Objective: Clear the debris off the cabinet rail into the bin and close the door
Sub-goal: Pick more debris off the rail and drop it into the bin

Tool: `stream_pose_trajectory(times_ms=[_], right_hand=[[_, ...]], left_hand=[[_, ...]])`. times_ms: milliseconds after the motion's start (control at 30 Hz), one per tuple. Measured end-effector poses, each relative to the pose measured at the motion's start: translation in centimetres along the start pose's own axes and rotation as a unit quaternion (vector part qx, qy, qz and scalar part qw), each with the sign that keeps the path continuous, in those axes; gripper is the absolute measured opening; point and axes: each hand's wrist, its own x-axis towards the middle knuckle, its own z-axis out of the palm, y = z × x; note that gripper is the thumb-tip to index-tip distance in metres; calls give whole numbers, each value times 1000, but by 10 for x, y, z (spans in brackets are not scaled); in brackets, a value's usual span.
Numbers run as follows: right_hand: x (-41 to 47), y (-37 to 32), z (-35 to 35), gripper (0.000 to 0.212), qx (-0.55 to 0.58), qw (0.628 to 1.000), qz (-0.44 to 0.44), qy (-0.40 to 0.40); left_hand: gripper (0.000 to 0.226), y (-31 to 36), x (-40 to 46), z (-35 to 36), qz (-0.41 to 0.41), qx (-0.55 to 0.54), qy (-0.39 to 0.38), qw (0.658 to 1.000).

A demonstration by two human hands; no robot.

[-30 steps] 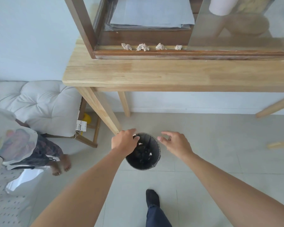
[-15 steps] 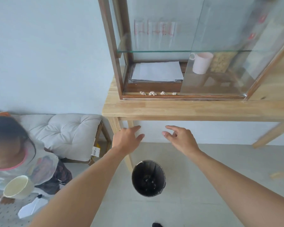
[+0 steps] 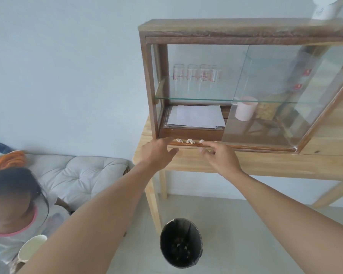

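Small crumpled white paper bits (image 3: 190,141) lie in a row on the cabinet's bottom rail (image 3: 246,147). My left hand (image 3: 158,151) reaches up to the rail's left end, fingers spread and empty, just left of the bits. My right hand (image 3: 218,155) is at the rail too, its index fingertip touching the rightmost visible bit (image 3: 201,141). The glass sliding door (image 3: 285,95) is slid right, leaving the left half of the cabinet uncovered. A black bin (image 3: 181,242) with scraps inside stands on the floor below.
The cabinet sits on a light wooden table (image 3: 265,165). Inside are papers (image 3: 196,117), a pink mug (image 3: 245,110) and glasses (image 3: 196,76). A person with a cup (image 3: 31,248) sits at the lower left by a grey cushioned bench (image 3: 77,175).
Both hands rose from the bin's rim up to the cabinet rail. The view tilted upward, so the bin now sits low in the frame.
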Motion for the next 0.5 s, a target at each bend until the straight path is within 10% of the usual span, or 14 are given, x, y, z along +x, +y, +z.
stream_pose_trajectory(times_ms=[500], right_hand=[[60,-1,44,38,14,998,29,-52]], left_hand=[[28,13,56,55,-52,-17,-27,998]])
